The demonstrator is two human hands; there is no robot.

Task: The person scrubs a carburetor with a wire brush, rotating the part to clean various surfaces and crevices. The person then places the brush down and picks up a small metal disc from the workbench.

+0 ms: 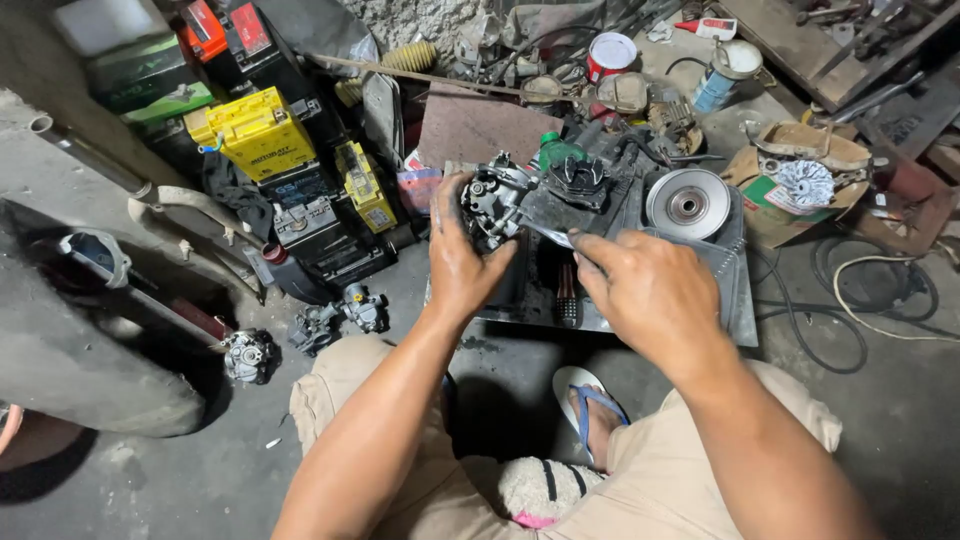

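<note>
- Nearest: bent knees in beige shorts [400, 470], foot in a blue-strapped sandal [592, 405] on the concrete floor [200, 470].
- Left hand [462, 262] closed around a small dark engine part, a carburettor [492, 200]; thumb and fingers wrapped over its body, firm full grip, part lifted above the metal tray [735, 300].
- Right hand [645, 285] half curled, palm down, fingertips pinching a thin pale strip-like tool [550, 236] whose tip reaches toward the carburettor; exact kind of tool not discernible.
- Under the hands: tray with a dark inside, a screwdriver-like handle [566, 295] lying in it.
- On the tray's far part: round silver pulley disc [688, 204], black finned block [577, 180].
- Left on the floor: two more carburettor-like parts [340, 315], a round metal part [248, 357].
- Further back: yellow batteries [258, 130], red-and-white tin [610, 55], cardboard box with a white fan wheel [805, 182].
</note>
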